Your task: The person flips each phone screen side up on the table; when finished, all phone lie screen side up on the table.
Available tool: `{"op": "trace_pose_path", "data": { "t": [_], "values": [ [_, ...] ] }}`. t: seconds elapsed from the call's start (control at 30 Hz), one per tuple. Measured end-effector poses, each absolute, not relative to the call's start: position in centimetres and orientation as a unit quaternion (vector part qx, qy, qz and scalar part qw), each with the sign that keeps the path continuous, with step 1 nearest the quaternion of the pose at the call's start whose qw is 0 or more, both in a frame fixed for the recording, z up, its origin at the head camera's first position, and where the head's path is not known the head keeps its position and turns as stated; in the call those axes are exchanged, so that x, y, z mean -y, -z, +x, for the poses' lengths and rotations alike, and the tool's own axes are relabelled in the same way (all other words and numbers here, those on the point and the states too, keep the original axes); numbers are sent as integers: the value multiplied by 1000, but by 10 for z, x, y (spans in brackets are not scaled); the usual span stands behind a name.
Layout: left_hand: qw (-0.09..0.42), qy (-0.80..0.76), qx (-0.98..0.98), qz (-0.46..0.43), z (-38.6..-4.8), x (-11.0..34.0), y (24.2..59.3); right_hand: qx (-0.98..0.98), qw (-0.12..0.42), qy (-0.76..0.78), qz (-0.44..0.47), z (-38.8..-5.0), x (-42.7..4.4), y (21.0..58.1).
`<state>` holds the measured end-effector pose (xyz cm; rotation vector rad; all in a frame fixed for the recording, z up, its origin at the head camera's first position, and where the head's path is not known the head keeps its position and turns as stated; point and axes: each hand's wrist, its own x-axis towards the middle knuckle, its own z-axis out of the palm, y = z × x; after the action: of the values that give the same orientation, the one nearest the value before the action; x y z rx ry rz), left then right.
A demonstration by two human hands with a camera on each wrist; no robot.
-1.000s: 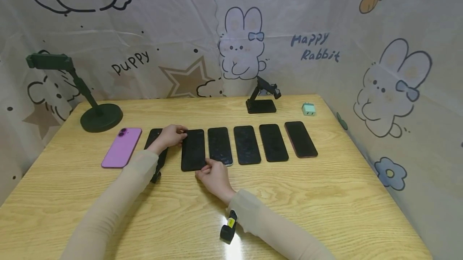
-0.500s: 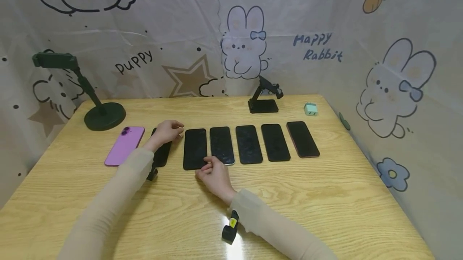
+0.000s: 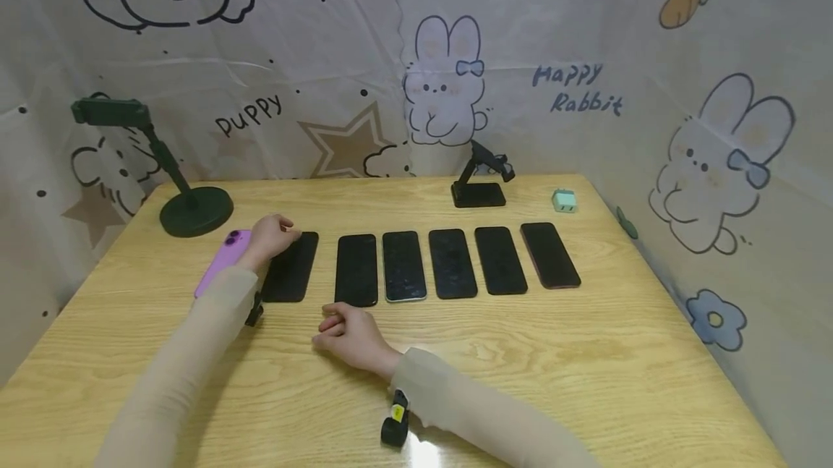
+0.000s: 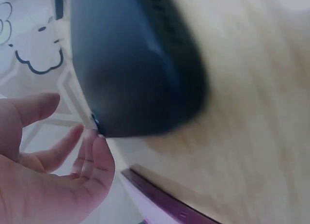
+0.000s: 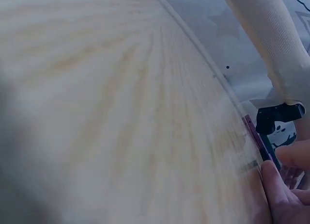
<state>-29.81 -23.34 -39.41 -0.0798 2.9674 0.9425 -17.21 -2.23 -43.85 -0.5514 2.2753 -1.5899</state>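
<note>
In the head view a purple phone [image 3: 223, 258] lies camera side up at the left, partly covered by my left arm. My left hand [image 3: 265, 240] hovers at the far left corner of a black phone [image 3: 291, 269]. In the left wrist view its loosely bent fingers [image 4: 53, 158] meet the corner of that dark phone [image 4: 131, 69]; whether they touch it I cannot tell. My right hand [image 3: 351, 336] is held over the table in front of another black phone [image 3: 356, 270], fingers loosely curled and holding nothing.
Several more dark phones, such as one with a pale edge [image 3: 405, 265], continue the row rightward. Behind them stand a green stand [image 3: 195, 209], a small black stand [image 3: 478, 194] and a mint charger plug [image 3: 564, 200]. A printed cloth wall [image 3: 351, 56] borders the wooden table [image 3: 520, 367].
My left hand has left the middle black phone and moved left to the phone beside the purple one. My right hand has drawn back and left, off the phone's near corner.
</note>
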Motion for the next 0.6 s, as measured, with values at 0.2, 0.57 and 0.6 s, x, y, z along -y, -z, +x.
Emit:
{"op": "trace_pose_path", "data": {
  "t": [0.2,0.57,0.6],
  "values": [
    [61,-258,-964,-8,-297,240,396,-783,184,566,-181,-178,31,437],
    [115,-206,-972,2,-296,240,394,-784,182,570,-166,-180,43,436],
    [114,-206,-972,-1,-296,240,393,-784,180,571,-165,-180,44,436]
  ]
}}
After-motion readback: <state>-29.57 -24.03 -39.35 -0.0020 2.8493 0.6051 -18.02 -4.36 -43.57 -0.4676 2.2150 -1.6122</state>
